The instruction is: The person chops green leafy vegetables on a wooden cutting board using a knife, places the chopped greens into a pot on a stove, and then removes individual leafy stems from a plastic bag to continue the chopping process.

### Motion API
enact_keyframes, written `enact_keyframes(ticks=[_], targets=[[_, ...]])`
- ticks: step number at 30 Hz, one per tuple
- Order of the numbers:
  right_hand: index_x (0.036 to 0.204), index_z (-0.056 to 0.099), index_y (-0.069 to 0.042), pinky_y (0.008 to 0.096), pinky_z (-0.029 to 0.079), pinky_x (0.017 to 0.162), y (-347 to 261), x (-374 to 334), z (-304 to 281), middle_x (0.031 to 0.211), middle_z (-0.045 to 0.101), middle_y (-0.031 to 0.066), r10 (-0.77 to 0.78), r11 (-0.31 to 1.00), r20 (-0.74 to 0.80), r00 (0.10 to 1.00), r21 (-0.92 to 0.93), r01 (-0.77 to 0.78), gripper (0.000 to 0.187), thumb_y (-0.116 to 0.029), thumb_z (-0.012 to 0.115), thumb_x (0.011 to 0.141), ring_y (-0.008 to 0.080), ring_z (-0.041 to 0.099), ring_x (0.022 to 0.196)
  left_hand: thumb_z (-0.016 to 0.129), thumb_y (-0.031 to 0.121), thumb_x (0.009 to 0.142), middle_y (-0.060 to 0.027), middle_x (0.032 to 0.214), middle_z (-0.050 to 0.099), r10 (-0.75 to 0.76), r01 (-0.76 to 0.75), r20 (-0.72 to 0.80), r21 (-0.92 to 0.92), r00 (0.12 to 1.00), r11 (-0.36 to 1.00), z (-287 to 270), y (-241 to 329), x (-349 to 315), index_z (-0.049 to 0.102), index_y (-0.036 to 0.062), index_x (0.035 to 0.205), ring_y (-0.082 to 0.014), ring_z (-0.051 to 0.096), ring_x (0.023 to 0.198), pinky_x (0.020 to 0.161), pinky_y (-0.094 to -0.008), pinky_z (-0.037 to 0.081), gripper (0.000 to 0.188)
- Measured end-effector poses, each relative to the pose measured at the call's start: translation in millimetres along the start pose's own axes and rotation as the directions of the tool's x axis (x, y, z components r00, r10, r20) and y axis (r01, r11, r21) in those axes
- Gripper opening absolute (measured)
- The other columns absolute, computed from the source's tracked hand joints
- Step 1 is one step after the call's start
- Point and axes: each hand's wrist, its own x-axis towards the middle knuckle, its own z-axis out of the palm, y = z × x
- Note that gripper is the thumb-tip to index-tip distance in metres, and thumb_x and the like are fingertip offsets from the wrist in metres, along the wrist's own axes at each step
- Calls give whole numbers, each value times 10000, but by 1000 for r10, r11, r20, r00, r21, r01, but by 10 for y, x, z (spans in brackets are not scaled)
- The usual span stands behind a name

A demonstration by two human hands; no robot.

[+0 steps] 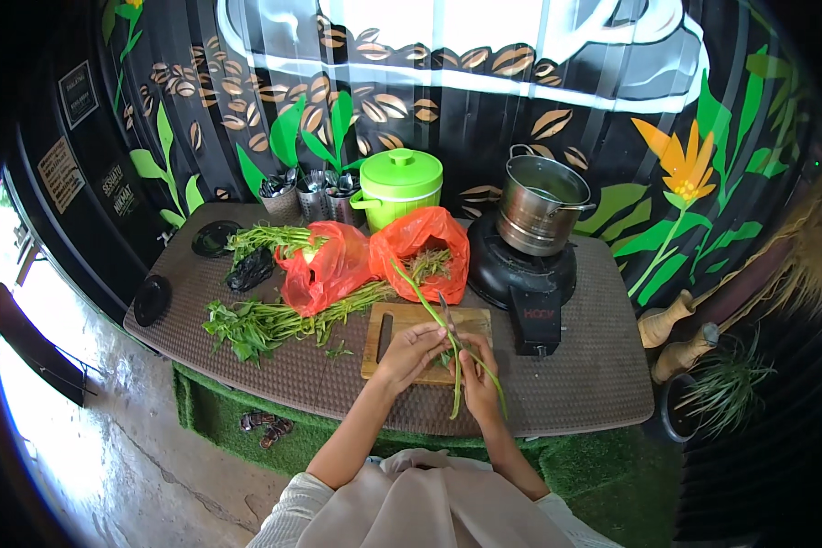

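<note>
Above the wooden cutting board [381,358], my left hand [411,354] pinches a long green vegetable stem [416,287] between closed fingers. My right hand [478,373] is closed close beside it, with a slim knife [445,311] whose dark blade points up and away along the stem. Its handle is hidden by the fingers. Two lengths of stem hang down past my right hand. Some green leaf bits show on the board behind my hands. Beyond the board, a red plastic bag [385,245] stands open with stem trimmings [429,265] in it.
Leafy green stalks [256,327] lie left of the board, beside another red bag [324,274] with greens. A lime-green lidded pot [402,187] and cutlery holders [312,199] stand at the back. On the right, a steel pot [541,215] sits on a black stove [532,320].
</note>
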Motion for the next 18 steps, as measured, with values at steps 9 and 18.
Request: enact_keyframes(ticks=[9,18], targets=[[1063,506,-55,251,415,668,170,-3,-25,888,537,40,24,992,-72,997,-119,-33,236,-240,508,916,107,525,770,570,119,869,-79,1049,578,-24,26,-22,96,999,995,-75,-70,15,563,-32,1048,-146,552,982,874,-265,461,234],[1069,507,-65,187,393,624,128,-16,30,853,552,11,142,988,-37,989,64,-140,211,-209,514,915,45,508,736,497,101,905,-120,1176,529,45,-45,-23,35,999,998,-174,72,54,487,-50,1153,-176,542,1007,867,-294,464,290]])
